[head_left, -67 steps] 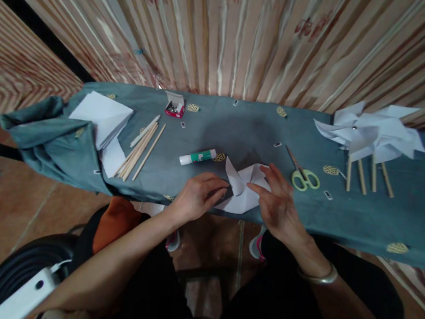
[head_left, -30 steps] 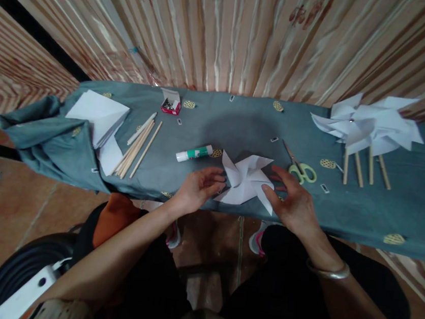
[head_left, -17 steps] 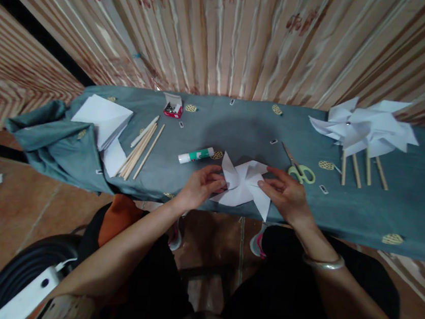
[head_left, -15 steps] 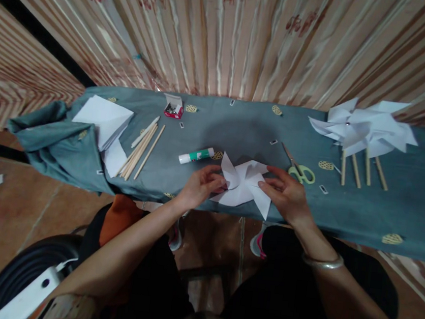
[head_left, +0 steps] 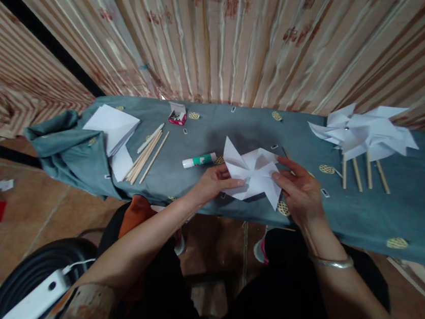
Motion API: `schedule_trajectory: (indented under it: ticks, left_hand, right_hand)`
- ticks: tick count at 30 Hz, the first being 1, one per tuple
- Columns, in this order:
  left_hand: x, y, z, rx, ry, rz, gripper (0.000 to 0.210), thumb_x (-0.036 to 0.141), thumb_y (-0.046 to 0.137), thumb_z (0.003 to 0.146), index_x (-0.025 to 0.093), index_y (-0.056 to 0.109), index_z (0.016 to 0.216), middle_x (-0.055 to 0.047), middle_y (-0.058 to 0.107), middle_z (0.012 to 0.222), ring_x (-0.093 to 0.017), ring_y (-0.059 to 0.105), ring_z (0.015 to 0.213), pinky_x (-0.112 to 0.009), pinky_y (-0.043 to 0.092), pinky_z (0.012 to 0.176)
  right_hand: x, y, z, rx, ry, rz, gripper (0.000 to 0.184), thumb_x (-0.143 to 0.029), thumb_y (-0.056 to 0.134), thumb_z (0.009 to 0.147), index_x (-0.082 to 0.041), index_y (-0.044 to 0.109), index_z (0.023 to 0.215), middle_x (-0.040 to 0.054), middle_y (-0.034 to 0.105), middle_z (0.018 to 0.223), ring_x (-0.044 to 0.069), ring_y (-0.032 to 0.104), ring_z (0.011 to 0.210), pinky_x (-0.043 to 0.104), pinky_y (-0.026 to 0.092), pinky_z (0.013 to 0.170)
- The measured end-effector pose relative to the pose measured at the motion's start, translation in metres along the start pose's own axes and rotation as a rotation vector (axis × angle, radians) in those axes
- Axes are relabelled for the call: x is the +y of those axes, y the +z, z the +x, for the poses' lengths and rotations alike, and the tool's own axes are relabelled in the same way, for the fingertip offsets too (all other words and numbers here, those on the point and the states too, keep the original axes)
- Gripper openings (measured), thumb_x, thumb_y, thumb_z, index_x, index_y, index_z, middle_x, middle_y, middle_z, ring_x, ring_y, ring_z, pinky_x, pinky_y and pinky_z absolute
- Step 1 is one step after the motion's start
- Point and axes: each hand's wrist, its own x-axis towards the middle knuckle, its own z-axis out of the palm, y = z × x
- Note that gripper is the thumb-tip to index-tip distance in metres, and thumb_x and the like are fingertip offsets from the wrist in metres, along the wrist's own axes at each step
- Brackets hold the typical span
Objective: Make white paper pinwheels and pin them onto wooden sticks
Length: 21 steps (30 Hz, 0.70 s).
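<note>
A white paper pinwheel (head_left: 254, 174) without a stick is held up just over the cloth, its folded blades fanned out. My left hand (head_left: 215, 183) pinches its left edge, thumb on top and fingers beneath. On the other side my right hand (head_left: 301, 190) grips the right blades between thumb and fingers. Behind my left hand lies a glue stick (head_left: 199, 160) with a green label. My right hand almost wholly covers the scissors; only a blade tip (head_left: 284, 152) shows clearly.
At the left are folded white paper sheets (head_left: 112, 126), several wooden sticks (head_left: 145, 157) and a small red box (head_left: 177, 114) of metal pins. Finished-looking pinwheels on sticks (head_left: 367, 128) lie at the right. A striped curtain (head_left: 225, 43) hangs behind the cloth-covered table (head_left: 362, 222).
Both hands have lifted the pinwheel off the cloth, slightly rightward. My left thumb now lies over its edge, and my right hand has come over the scissors. The view has shifted a little.
</note>
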Motion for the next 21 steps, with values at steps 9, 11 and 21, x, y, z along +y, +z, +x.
schedule_trajectory:
  ticks: [9,11,21]
  left_hand:
    - [0.007,0.002,0.014,-0.027,0.169,0.189,0.045,0.036,0.088,0.059,0.015,0.074,0.096,-0.007,0.076,0.099,-0.022,0.07,0.095,-0.039,0.053,0.09]
    - [0.011,0.002,0.014,-0.044,0.2,0.262,0.04,0.038,0.087,0.061,0.014,0.074,0.091,-0.007,0.076,0.096,-0.023,0.07,0.094,-0.039,0.053,0.09]
    - [0.012,0.017,0.01,0.204,0.242,0.204,0.028,0.026,0.085,0.058,0.017,0.075,0.083,-0.009,0.077,0.09,-0.024,0.072,0.082,-0.037,0.058,0.078]
  right_hand:
    - [-0.015,0.011,0.006,0.118,-0.088,0.026,0.078,-0.039,0.081,0.069,-0.025,0.047,0.137,0.0049,0.077,0.097,0.027,0.074,0.087,0.045,0.062,0.078]
    - [-0.015,0.01,0.008,0.122,-0.075,0.04,0.083,-0.041,0.082,0.068,-0.024,0.044,0.14,0.0058,0.077,0.099,0.027,0.074,0.087,0.045,0.062,0.078]
    - [-0.014,0.022,0.01,0.099,-0.021,0.187,0.087,-0.039,0.089,0.059,-0.022,0.051,0.135,0.0046,0.078,0.093,0.025,0.074,0.077,0.04,0.062,0.071]
